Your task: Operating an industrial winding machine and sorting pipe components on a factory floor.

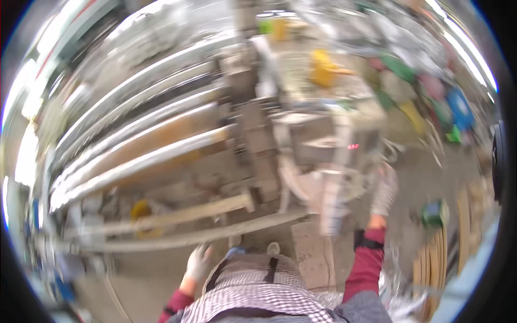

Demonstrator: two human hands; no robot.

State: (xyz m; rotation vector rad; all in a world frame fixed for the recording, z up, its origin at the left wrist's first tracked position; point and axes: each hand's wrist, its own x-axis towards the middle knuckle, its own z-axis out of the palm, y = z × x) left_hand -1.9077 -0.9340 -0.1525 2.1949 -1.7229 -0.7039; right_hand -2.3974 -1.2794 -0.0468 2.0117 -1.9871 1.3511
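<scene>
Motion smears the whole picture. My left hand (199, 262), in a pale glove, hangs beside the checked apron (256, 290). Its fingers look loosely apart, and nothing shows in them. My right hand (384, 191), gloved too, reaches forward beside a machine with a small red lit display (353, 146). Its fingers are too blurred to make out a grip. Just left of that hand, a broad pale strip (331, 202) hangs down the machine's front. A looped pale band (291, 180) curves beside the strip.
Long rollers and bars (161, 156) fill the left side behind a low rail (204, 229). A yellow object (322, 68) stands on the machine's top. Coloured bundles (414, 91) are piled at the far right. Wooden slats (431, 264) and a green roll (434, 213) lie at the near right.
</scene>
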